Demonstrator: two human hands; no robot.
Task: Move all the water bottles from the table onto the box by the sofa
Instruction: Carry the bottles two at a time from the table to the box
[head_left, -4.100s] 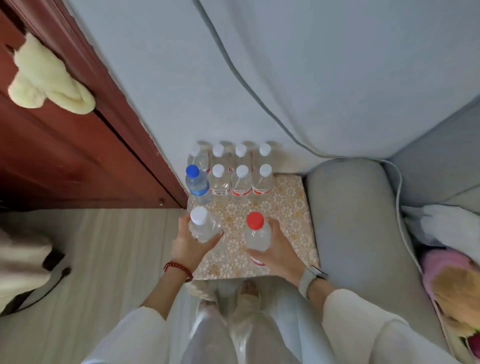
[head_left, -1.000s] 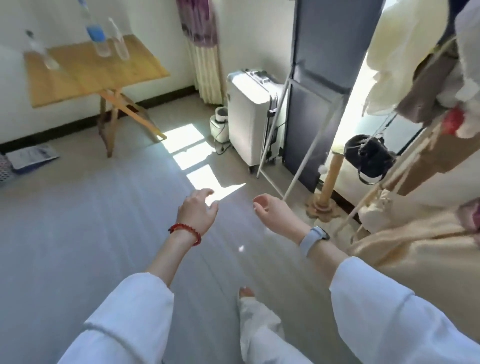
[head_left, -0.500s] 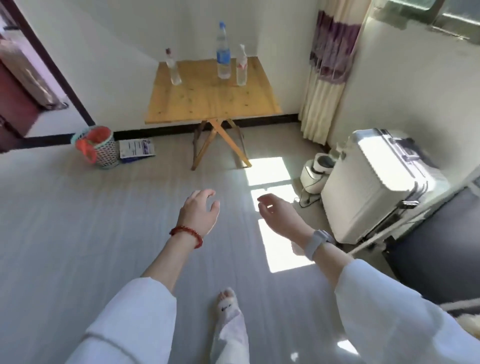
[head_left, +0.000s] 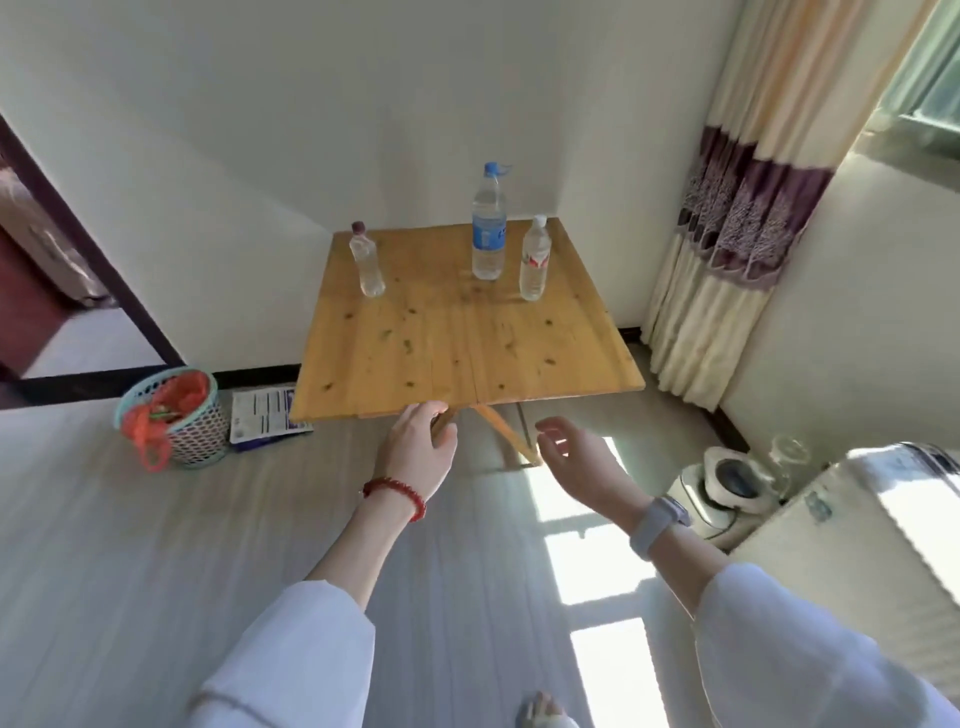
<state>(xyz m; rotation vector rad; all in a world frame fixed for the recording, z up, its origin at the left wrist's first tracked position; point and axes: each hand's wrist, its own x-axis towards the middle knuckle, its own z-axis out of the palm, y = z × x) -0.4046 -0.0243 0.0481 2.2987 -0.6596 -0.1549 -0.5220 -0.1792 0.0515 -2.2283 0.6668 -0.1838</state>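
Note:
A wooden folding table (head_left: 457, 358) stands against the white wall ahead. Three water bottles stand on its far half: a small one with a dark cap (head_left: 367, 266) at the left, a tall one with a blue cap and blue label (head_left: 488, 228) in the middle, and a white-capped one with a red label (head_left: 534, 260) to its right. My left hand (head_left: 418, 452) is empty, fingers apart, just below the table's near edge. My right hand (head_left: 582, 467) is also empty and open, right of the table legs. The box and sofa are out of view.
A mesh waste basket with a red bag (head_left: 171, 415) and a printed sheet (head_left: 267, 418) sit on the floor left of the table. A curtain (head_left: 727, 228) hangs at the right. A white suitcase (head_left: 852, 540) and a small appliance (head_left: 727, 483) stand at lower right. A doorway (head_left: 47, 291) opens at left.
I set two bottles on the box, turned away and crossed the room. The table has come much closer. Both hands are empty and have risen toward its near edge.

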